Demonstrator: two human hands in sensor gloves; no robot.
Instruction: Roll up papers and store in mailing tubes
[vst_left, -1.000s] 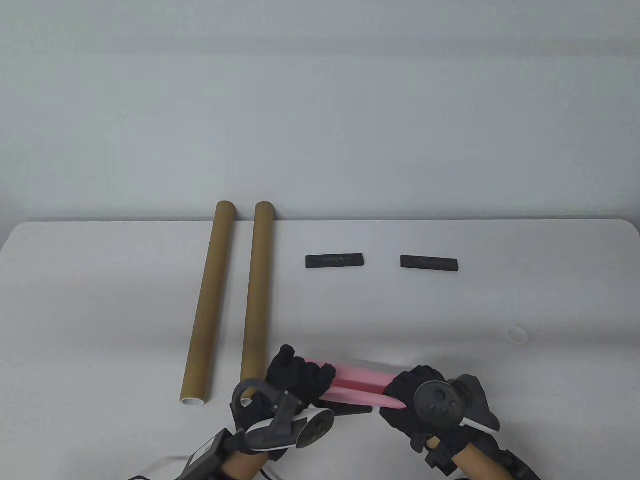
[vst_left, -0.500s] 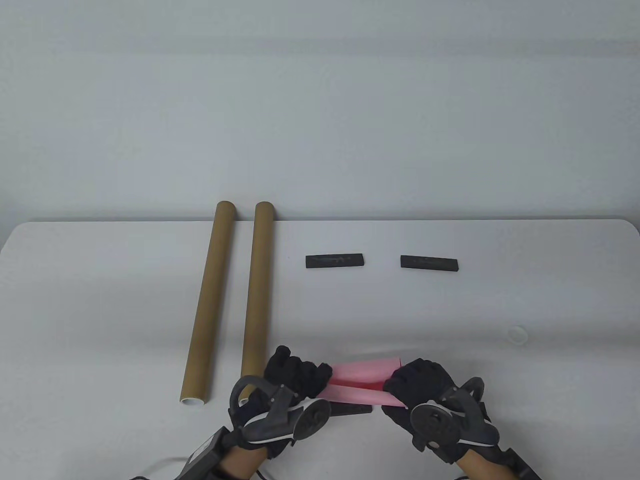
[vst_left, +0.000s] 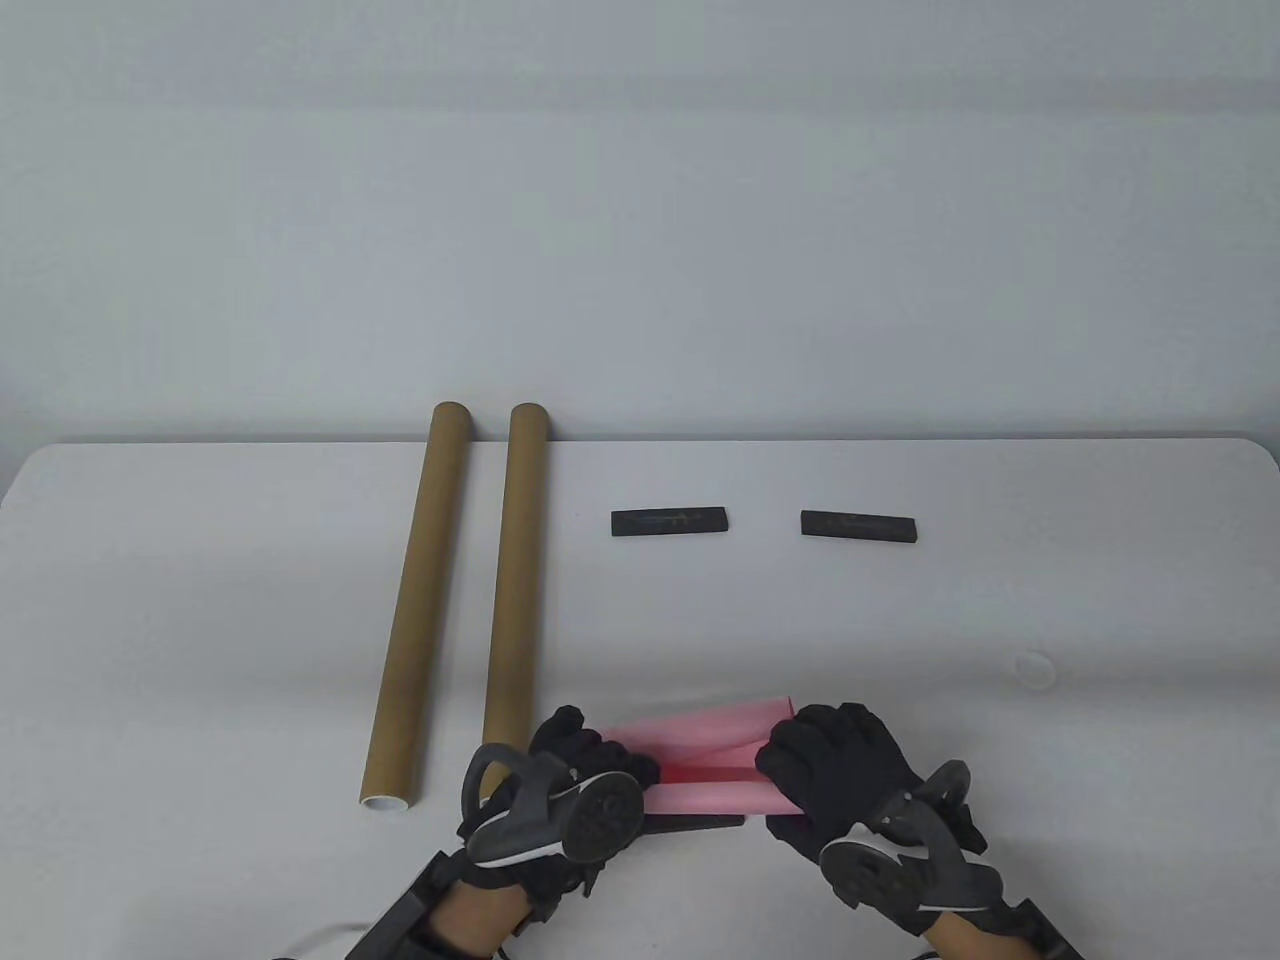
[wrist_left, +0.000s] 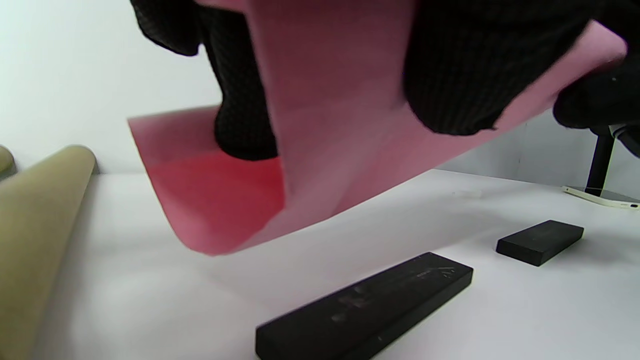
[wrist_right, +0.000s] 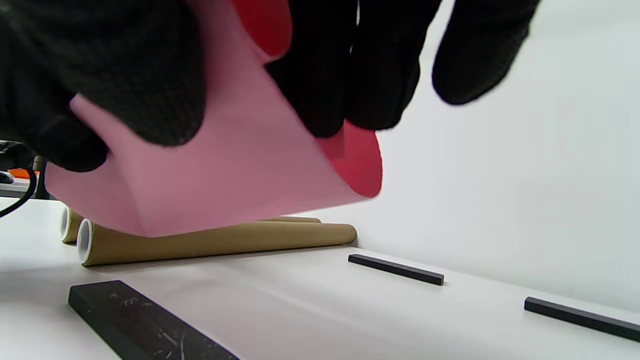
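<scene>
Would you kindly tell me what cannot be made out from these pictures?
- Near black bar: table view, mostly hidden under the pink paper and both hands.
- Near end of the right mailing tube: table view, covered by the left hand.
- Small pale ring: table view, too faint to identify.

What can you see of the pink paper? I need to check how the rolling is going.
The pink paper is a thin, flexible sheet, pale pink outside and deeper red where its layers overlap. It is loosely curled, not yet a tight roll, with an open flap showing. It lies roughly crosswise near the table's front edge, lifted off the surface. The left hand grips one end and the right hand the other, fingers wrapped over it. A black bar lies just beneath it.
</scene>
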